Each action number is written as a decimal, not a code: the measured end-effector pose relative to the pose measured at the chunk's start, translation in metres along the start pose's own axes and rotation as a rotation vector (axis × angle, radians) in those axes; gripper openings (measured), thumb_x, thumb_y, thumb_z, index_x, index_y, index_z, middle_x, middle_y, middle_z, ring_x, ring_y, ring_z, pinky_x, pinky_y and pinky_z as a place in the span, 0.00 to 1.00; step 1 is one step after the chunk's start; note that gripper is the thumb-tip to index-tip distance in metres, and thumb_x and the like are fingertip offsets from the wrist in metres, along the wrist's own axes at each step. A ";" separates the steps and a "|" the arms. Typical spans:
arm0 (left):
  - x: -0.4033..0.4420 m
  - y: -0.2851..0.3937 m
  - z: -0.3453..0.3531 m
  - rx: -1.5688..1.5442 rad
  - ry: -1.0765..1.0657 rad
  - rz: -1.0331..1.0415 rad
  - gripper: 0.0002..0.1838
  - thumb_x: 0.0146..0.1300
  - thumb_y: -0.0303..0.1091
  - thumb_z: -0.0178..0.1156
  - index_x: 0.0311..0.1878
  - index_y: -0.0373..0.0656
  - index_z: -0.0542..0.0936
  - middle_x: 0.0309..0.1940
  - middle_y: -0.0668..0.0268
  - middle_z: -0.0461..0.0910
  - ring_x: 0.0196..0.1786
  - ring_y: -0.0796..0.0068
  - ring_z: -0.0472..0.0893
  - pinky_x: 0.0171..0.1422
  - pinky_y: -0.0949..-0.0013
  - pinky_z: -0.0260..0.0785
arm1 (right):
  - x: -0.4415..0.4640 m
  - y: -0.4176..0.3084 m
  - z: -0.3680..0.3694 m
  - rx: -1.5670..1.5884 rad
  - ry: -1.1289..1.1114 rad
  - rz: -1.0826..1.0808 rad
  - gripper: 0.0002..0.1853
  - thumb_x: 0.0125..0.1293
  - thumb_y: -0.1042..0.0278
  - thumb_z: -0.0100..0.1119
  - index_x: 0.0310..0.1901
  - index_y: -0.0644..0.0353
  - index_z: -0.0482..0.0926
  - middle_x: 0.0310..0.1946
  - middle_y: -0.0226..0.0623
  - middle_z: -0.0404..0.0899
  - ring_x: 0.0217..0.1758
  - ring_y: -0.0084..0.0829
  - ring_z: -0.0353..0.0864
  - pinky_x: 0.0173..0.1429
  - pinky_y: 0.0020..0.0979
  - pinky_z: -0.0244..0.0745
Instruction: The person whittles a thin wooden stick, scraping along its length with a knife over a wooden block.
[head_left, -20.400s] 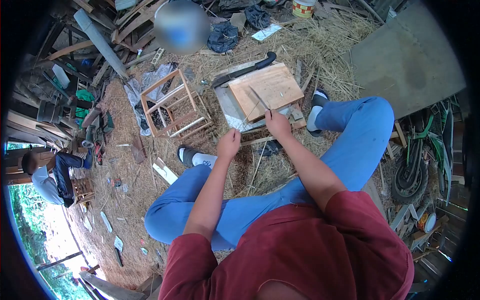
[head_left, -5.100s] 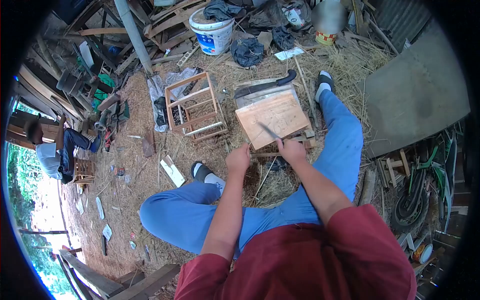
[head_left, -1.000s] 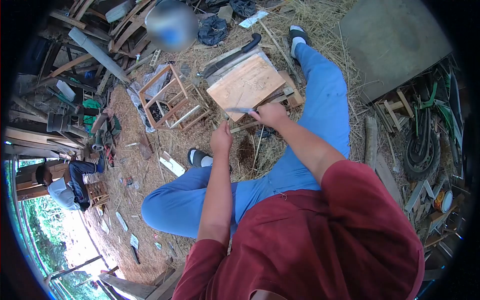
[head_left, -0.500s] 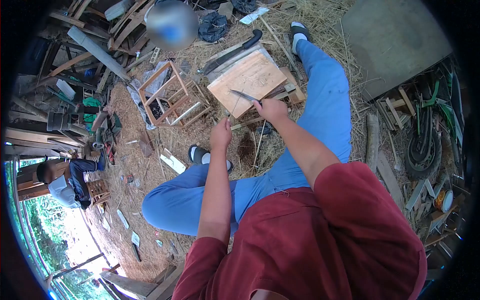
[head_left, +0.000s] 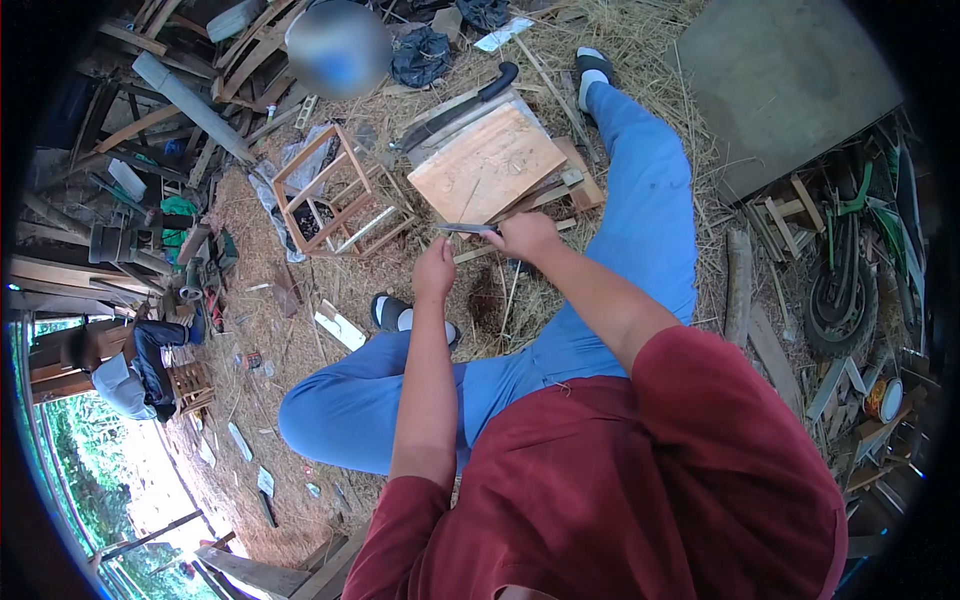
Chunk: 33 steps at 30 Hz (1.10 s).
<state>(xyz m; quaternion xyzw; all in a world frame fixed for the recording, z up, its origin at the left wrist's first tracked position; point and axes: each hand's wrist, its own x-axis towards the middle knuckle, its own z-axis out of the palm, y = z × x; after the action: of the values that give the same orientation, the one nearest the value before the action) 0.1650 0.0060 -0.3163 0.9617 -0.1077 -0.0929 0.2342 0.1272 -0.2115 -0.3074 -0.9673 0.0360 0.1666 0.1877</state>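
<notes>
In the head view, my right hand [head_left: 527, 236] is closed round the dark handle of a knife [head_left: 464, 228]. The blade points left, just above my left hand. My left hand [head_left: 434, 268] is closed on the lower end of a thin stick [head_left: 469, 203], which slants up over the near edge of a wooden board [head_left: 490, 160]. The blade lies across the stick close to my left fingers; whether they touch I cannot tell. A few small shavings lie on the board. Behind it rests a machete [head_left: 455, 115] with a black handle.
A wooden frame [head_left: 335, 195] stands left of the board. Another person [head_left: 130, 365] sits at the far left. Straw and shavings cover the ground. Scrap wood [head_left: 190, 105] is piled at upper left. A wheel [head_left: 842, 310] and a large flat sheet [head_left: 785, 90] are on the right.
My right hand has drawn the knife down and left, from over the board to the stick's lower end by my left hand. My left hand has barely moved.
</notes>
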 end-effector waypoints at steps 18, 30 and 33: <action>0.001 0.008 -0.008 0.126 -0.025 -0.052 0.16 0.77 0.48 0.48 0.46 0.48 0.79 0.41 0.48 0.85 0.46 0.38 0.83 0.49 0.41 0.74 | 0.002 0.013 -0.009 -0.045 0.017 -0.042 0.35 0.74 0.32 0.43 0.37 0.55 0.91 0.36 0.46 0.89 0.43 0.46 0.89 0.49 0.46 0.84; 0.005 -0.001 -0.006 0.061 -0.029 -0.052 0.16 0.77 0.48 0.49 0.46 0.47 0.79 0.43 0.48 0.84 0.49 0.39 0.82 0.51 0.43 0.73 | 0.004 0.014 -0.006 -0.045 0.040 -0.013 0.36 0.75 0.32 0.42 0.37 0.56 0.90 0.36 0.44 0.89 0.44 0.45 0.89 0.49 0.47 0.83; 0.007 0.003 -0.011 0.089 -0.058 -0.067 0.16 0.77 0.48 0.49 0.46 0.47 0.79 0.42 0.48 0.84 0.49 0.39 0.82 0.51 0.43 0.73 | 0.011 0.019 -0.002 0.194 0.108 0.350 0.36 0.74 0.31 0.42 0.36 0.56 0.90 0.36 0.45 0.89 0.43 0.46 0.89 0.49 0.47 0.83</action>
<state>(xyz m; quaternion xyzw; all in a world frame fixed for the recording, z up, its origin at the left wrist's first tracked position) 0.1735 0.0064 -0.3056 0.9712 -0.0861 -0.1236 0.1847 0.1354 -0.2300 -0.3157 -0.9313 0.2295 0.1402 0.2457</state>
